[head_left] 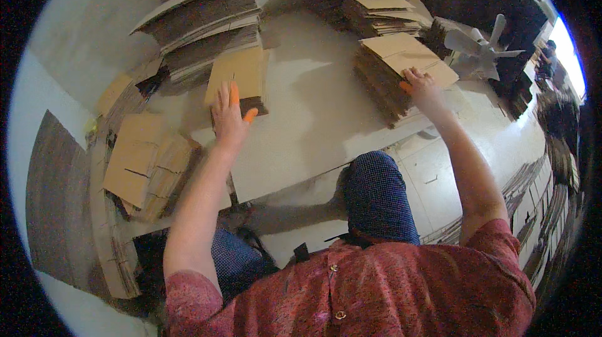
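My left hand [230, 115] reaches to a small stack of brown cardboard sheets [239, 64], its fingers stretched out against the near side and its thumb spread away. Orange covers sit on the thumb and one finger. At the right, my right hand [425, 91] bends its fingers over the near edge of a taller stack of flat cardboard pieces [411, 55]. Its orange-covered thumb lies lower at that edge, so the hand appears to pinch the top cardboard piece. How many sheets it grips is hidden.
Tall cardboard piles [207, 26] rise behind the left stack, and another row of piles [370, 5] stands at the back. Loose cardboard pieces [135, 161] lie at the left. A white fan [483, 48] is at the right. My knee [376, 193] is near the pale surface [301, 168].
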Motion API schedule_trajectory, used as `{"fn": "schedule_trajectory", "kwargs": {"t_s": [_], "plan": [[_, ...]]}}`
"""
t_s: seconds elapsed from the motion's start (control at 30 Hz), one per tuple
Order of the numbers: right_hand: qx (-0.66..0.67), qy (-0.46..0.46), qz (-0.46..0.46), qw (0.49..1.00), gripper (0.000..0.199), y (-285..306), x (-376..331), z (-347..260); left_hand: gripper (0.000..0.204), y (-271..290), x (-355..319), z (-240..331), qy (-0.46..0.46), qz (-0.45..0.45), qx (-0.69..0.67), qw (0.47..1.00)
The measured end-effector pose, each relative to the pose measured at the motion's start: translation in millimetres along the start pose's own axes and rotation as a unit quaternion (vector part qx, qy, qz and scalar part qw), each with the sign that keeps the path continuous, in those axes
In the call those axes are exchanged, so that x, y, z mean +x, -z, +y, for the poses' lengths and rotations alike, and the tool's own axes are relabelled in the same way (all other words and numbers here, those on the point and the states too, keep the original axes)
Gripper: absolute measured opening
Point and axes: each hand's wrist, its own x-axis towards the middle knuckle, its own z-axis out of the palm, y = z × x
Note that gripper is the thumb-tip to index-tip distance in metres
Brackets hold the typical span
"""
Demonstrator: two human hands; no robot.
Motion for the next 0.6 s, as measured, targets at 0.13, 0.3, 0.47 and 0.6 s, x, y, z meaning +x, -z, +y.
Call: {"fn": "schedule_trajectory", "kwargs": {"t_s": [0.13, 0.3, 0.47, 0.6], "plan": [[-0.048, 0.014, 0.104, 0.993, 0.042, 17, -6, -19, 0.060, -11, 36, -23, 0.003, -0.143, 0.019, 0.989], [0.170, 0.086, 0.196, 0.962, 0.036, 18, -42, -83, 0.038, -19, 52, -50, 0.121, -0.180, -0.260, 0.941], [0.388, 0.138, 0.139, 0.901, 0.029, 8, -85, -149, 0.023, -6, 65, -43, -0.009, -0.130, -0.077, 0.988], [0.531, 0.064, -0.019, 0.844, 0.028, 17, -96, -186, 0.025, 11, 62, -54, 0.073, -0.135, -0.258, 0.954]]}}
